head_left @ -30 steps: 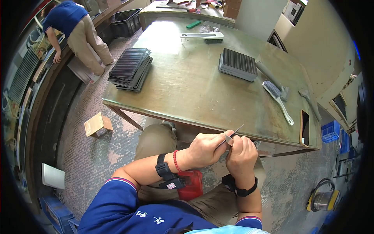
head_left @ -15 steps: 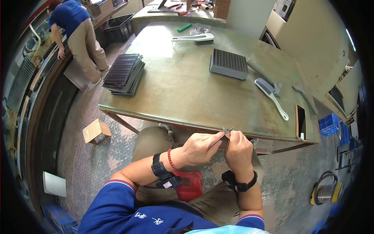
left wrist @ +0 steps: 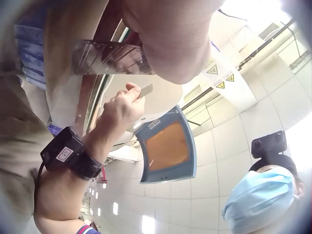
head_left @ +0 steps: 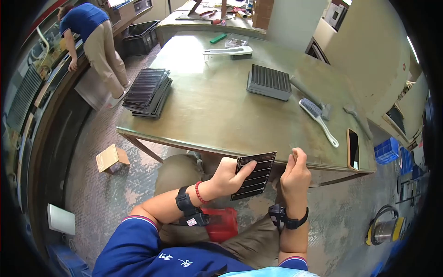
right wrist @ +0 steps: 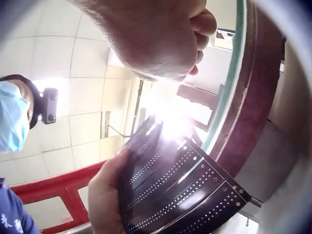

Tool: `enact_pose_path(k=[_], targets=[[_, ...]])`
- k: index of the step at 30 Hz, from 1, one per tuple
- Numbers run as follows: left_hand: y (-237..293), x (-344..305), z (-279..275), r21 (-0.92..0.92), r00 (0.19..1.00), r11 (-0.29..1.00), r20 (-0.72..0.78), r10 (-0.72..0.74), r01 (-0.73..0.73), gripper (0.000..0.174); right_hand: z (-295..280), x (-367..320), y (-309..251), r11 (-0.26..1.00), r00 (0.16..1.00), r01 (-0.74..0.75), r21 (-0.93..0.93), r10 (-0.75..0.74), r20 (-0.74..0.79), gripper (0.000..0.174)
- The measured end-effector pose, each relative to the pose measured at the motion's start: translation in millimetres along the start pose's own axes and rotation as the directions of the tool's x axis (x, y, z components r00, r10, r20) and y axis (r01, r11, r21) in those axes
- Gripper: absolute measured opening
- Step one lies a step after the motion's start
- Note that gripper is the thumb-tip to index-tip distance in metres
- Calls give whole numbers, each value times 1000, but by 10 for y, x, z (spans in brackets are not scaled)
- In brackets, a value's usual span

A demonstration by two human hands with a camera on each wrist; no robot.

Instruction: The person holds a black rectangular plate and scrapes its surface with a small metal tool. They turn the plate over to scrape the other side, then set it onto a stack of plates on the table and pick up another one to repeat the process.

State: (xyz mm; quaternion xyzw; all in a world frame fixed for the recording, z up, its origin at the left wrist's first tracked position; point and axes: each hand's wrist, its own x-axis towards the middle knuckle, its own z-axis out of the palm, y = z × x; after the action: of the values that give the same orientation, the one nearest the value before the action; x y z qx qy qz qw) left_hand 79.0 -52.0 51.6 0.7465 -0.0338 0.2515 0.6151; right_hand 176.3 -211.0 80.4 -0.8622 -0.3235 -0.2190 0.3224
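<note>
My left hand (head_left: 227,178) grips a thin black panel (head_left: 256,177), its thumb lying across the face. Pale lines divide the panel, and rows of small dots show on it in the right wrist view, where the panel (right wrist: 187,195) shines in the light. Apart from it, to the right, my right hand (head_left: 296,174) is raised near the table's front edge. Between its thumb and fingers it pinches a small flat grey blade (left wrist: 146,90), clearest in the left wrist view. Most of the blade is hidden in the head view.
Two stacks of similar panels, a left one (head_left: 146,92) and a right one (head_left: 270,81), sit on the table (head_left: 207,111). Brushes (head_left: 318,121), a phone (head_left: 353,148) and a green block (head_left: 218,39) lie there too. Another person (head_left: 94,41) bends over a bench at left.
The panel was edge-on between both hands, with the blade at its edge. Now its striped face is turned into view, and my right hand has moved away to the right with the blade.
</note>
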Motion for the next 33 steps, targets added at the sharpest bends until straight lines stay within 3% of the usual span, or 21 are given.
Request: enact_pose_path(k=[1, 2, 4, 8, 12, 15, 17, 33], targets=[[-33, 0, -1, -171, 994, 979, 8, -113, 112, 23, -16, -10, -73, 994, 998, -56, 89, 54, 19, 16], [-50, -2, 2, -165, 993, 979, 3, -120, 119, 23, -7, -2, -89, 994, 998, -57, 97, 54, 26, 16], [-72, -11, 13, -340, 964, 903, 52, -260, 262, 24, 14, 0, -106, 990, 992, 123, 70, -122, -22, 22], [-90, -3, 53, -357, 954, 885, 96, -285, 301, 25, 33, -15, -123, 989, 990, 141, 43, -141, 9, 20], [-115, -20, 89, -361, 947, 876, 98, -304, 319, 24, 51, -41, -140, 959, 961, 277, -65, -277, 13, 15], [-138, -33, 104, -281, 965, 923, 73, -252, 263, 20, 22, -61, -245, 930, 940, 341, -134, -340, 34, 13], [-198, -44, 125, -75, 991, 988, 27, -133, 135, 15, 36, -90, -288, 899, 917, 399, -182, -396, 56, 13], [-40, -31, 103, 156, 1000, 988, 31, -4, -1, 6, 57, -159, -373, 857, 885, 466, -220, -454, 105, 15]])
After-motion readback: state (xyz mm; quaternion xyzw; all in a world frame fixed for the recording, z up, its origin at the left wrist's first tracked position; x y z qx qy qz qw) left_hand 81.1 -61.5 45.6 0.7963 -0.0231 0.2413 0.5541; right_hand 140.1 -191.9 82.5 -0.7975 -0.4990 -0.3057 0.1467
